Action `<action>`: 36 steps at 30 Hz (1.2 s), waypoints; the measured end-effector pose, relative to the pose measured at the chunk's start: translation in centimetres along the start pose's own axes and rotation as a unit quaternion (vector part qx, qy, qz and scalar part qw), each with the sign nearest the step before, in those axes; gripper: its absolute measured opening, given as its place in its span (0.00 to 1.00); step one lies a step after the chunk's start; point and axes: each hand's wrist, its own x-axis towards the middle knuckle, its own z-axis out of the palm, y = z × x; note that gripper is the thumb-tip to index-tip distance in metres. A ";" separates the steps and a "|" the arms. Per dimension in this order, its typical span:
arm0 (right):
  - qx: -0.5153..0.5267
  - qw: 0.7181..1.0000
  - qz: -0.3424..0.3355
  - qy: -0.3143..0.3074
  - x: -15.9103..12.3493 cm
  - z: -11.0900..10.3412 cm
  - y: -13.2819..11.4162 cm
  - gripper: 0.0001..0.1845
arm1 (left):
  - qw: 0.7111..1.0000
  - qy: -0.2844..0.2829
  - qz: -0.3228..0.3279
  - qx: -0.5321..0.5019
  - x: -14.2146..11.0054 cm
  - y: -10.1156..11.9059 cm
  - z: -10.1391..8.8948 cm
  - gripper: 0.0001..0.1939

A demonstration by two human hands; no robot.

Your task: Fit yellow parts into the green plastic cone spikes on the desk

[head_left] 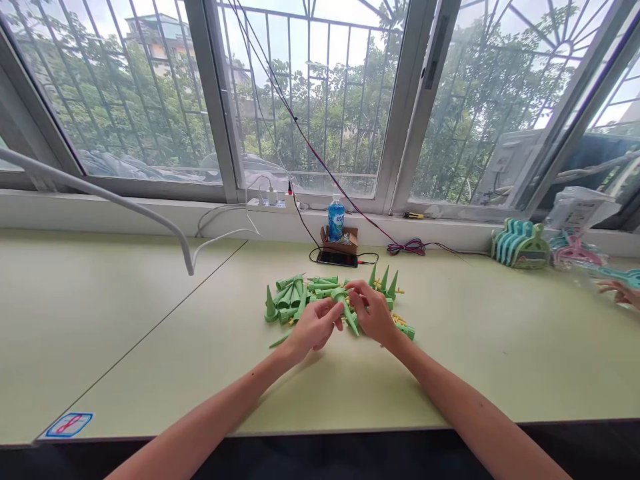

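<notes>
My left hand (316, 325) is closed on a green plant watering spike (345, 308), a cone with a wide ribbed cap, its point tilted down toward me. Beside the cap, my right hand (371, 311) has its fingers curled and pinched together. What they hold, if anything, is hidden. Around both hands lies a pile of similar green spikes (289, 298), some on their sides. One spike (271, 307) stands upright at the left, and several more (384, 279) stand behind my right hand. Small yellow pieces (399, 320) lie among them.
Behind the pile are a phone (337, 259) with a cable and a blue bottle (337, 220) in a cardboard box (350, 240). Coiled wire (407, 247) and green hangers (530, 248) lie farther right. Another person's hand (623, 291) shows at the right edge. A white cable (150, 213) hangs at left.
</notes>
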 end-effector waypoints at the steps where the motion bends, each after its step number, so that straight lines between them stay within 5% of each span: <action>1: 0.004 1.000 0.001 -0.001 0.0 0.0 0.0 0.09 | 0.999 0.012 0.024 0.027 0.0 0.0 0.0 0.22; 7: 0.028 1.000 0.010 0.000 0.0 0.2 -0.1 0.10 | 0.986 0.063 0.120 0.099 0.2 -0.5 0.1 0.15; 36: 0.007 1.000 0.021 -0.016 0.0 0.4 -0.7 0.14 | 0.980 0.135 0.142 0.045 -0.1 0.0 0.6 0.12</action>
